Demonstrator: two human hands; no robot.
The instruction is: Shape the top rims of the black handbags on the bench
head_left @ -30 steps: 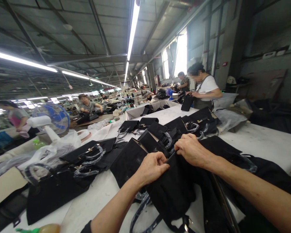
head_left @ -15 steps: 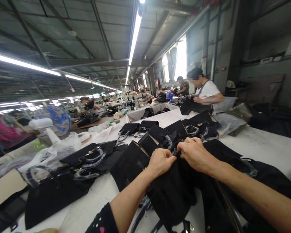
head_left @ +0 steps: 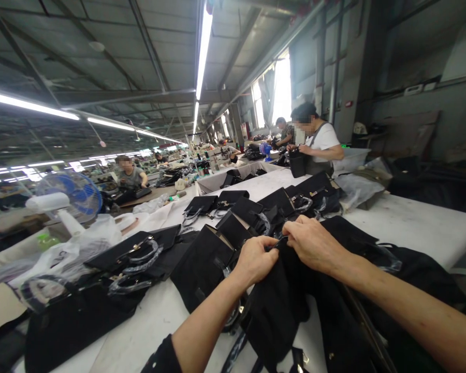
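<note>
While black handbags cover the long white table [head_left: 419, 228] from near to far, one black bag [head_left: 279, 305] lies at the near edge. Both hands meet at its top edge: the left hand [head_left: 256, 259] pinches the fabric, and the right hand [head_left: 312, 243] grips what appears to be a small tab.

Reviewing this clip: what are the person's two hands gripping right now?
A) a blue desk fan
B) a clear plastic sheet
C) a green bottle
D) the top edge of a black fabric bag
D: the left hand and right hand both pinch the upper edge of the black fabric bag, while the blue fan stands far off to the left.
</note>
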